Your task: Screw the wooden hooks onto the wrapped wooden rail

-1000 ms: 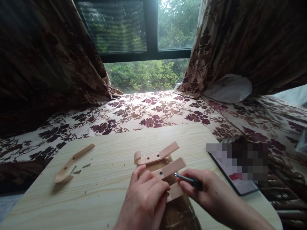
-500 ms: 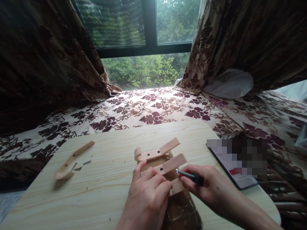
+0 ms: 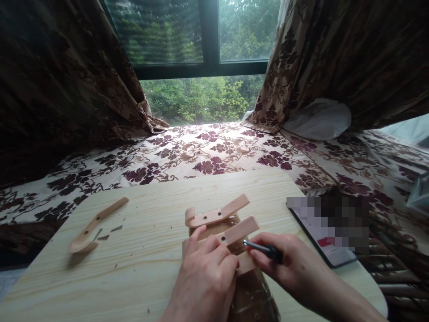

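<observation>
My right hand (image 3: pixel 288 259) grips a screwdriver (image 3: pixel 264 248) by its dark handle, the metal shaft pointing left. Its tip is close to the middle wooden hook (image 3: pixel 239 231), which has a dark screw hole. Over that hook lies my left hand (image 3: pixel 208 268), fingers bent and closed on it, hiding its left part. Behind it another wooden hook (image 3: pixel 214 215) with two dark holes rests on a brown board (image 3: pixel 253 295) that looks wrapped in shiny clear film. A third wooden piece (image 3: pixel 246 263) shows between my hands, mostly covered.
On the left of the pale wooden table (image 3: pixel 100 286) lies a loose wooden hook (image 3: pixel 92 226), with a few screws (image 3: pixel 103 237) beside it. Small crumbs dot the tabletop. A phone or tablet (image 3: pixel 330 246), partly blurred out, lies at the right edge. Floral cloth (image 3: pixel 208 147) spreads beyond.
The whole view has shifted slightly, with table items a little further left. Both hands keep nearly the same pose, and the screwdriver stays by the middle hook.
</observation>
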`<state>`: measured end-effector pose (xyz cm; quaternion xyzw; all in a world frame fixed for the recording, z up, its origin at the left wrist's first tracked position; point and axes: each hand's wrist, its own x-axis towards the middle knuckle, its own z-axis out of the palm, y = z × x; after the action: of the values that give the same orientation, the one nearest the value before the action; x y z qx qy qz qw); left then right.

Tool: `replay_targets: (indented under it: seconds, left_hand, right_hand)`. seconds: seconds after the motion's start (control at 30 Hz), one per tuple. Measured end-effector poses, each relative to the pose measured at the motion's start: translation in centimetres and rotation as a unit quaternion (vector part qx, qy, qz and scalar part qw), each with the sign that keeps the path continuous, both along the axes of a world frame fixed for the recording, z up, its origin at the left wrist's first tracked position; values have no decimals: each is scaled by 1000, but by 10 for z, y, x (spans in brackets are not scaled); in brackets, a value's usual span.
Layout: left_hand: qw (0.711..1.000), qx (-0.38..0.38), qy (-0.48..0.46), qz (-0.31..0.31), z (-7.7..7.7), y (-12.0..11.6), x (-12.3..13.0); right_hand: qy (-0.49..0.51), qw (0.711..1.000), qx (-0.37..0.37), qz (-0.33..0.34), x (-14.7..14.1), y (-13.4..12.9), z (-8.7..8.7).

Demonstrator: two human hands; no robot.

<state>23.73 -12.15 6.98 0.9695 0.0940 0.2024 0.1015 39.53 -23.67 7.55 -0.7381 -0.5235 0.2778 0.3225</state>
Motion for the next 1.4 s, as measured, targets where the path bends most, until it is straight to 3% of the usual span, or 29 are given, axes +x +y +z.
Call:
replay_targets:
  seconds: [0.2, 0.37, 0.47, 0.57, 0.7, 0.77, 1.03, 1.13, 1.4]
  left_hand:
    - [999, 34, 10, 2, -8, 0, 0]
    - [999, 41, 25, 14, -13, 2, 1]
    - [999, 48, 16, 16, -12, 1, 2]
    - [998, 49, 16, 23, -9, 0, 2]
    - [999, 30, 25, 22, -6, -1, 4]
    - [999, 23, 34, 22, -6, 0, 5]
    - [999, -15, 20, 38, -7, -1, 4]
    - [999, -25, 25, 38, -6, -2, 5]
    - [998, -43, 19, 43, -8, -2, 7]
  right_hand:
    - [-28, 999, -14, 27, 2, -1, 0]
    - [-93, 995, -29, 36, 11, -18, 10]
    - [-196, 980, 30, 32, 19, -34, 19]
    - [-260, 955, 118, 84, 22, -43, 33]
    - [-282, 932, 71, 217, 15, -35, 55]
    - [-288, 925, 50, 245, 10, -27, 64]
    - [-337, 908, 72, 238, -2, -17, 81]
    - [-362, 896, 81, 245, -5, -14, 83]
    - [-446, 852, 40, 270, -12, 2, 66]
